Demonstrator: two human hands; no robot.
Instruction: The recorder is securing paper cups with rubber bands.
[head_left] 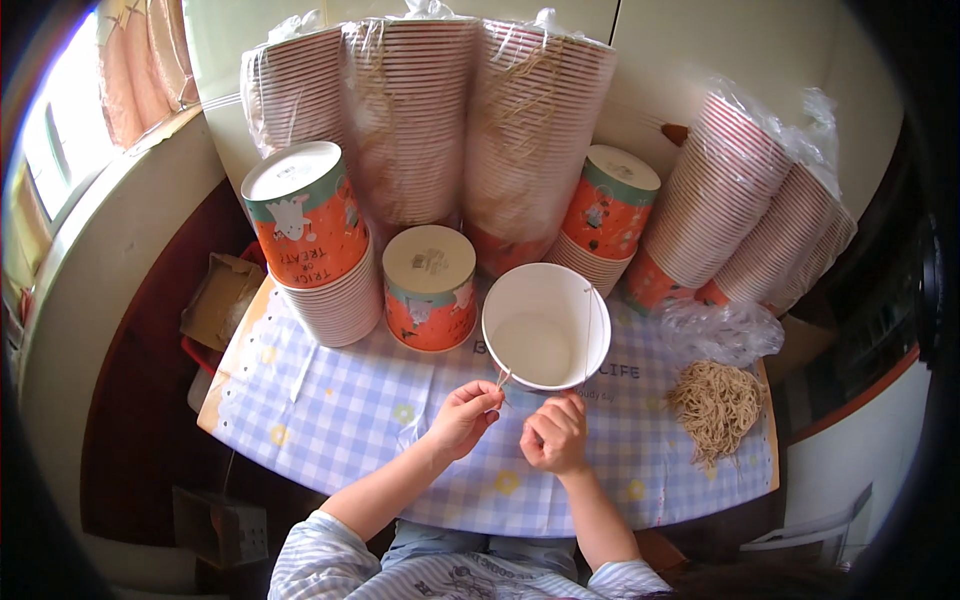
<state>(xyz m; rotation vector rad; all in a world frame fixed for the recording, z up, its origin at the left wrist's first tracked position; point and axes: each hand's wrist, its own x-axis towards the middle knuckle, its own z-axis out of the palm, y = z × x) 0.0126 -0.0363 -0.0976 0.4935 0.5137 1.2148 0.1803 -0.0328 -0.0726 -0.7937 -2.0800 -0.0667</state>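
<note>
A white-lined paper bucket [545, 300] stands mouth up in front of me, tilted a little toward me. At its near left rim, my left hand [466, 418] pinches a thin tan string [504, 377] between thumb and fingers. My right hand [556, 434] is curled closed against the near rim, and whatever it grips is hidden by the fingers. Another thin length of string [588, 320] hangs along the bucket's right inner side. Left of this bucket, an upside-down orange and green paper bucket [430, 300] rests on the tablecloth.
A blue-checked tablecloth [370, 430] covers the table. Tall plastic-wrapped bucket stacks [415, 120] line the back, with more wrapped stacks [715, 190] leaning at right. Shorter stacks [330, 300] stand left and behind. A heap of tan strings [716, 408] lies right, beside crumpled clear plastic [725, 332].
</note>
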